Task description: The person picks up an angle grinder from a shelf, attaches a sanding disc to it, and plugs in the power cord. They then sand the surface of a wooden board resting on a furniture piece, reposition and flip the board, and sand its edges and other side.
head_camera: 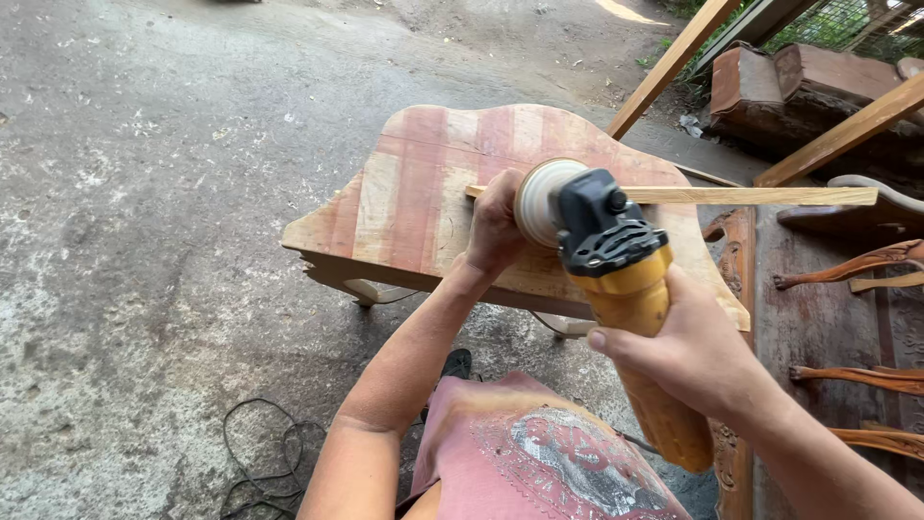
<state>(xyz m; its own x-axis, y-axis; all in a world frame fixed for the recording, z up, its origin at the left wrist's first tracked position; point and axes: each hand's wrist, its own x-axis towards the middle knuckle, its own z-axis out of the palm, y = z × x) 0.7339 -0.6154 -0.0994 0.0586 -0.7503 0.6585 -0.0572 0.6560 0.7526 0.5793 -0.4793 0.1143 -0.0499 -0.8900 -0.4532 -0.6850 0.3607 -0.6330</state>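
The thin wooden stick (751, 195) lies across the wooden counter (414, 193). The left hand (496, 226), arm stretched out, has its fingers wrapped around the stick. The right hand (693, 351) grips the yellow sander (616, 279), its round pad touching the stick.

A table (423, 193) stands on the floor (144, 193), ahead of the person. A strip (751, 195) lies across the table's right part, jutting past its right edge. The left hand (496, 226) is on the strip's left end; the grinder (616, 279), in the right hand (693, 351), is just right of it. A cord (255, 453) lies on the floor at lower left. Chair parts (857, 265) lie right of the table, beams (837, 135) behind them.
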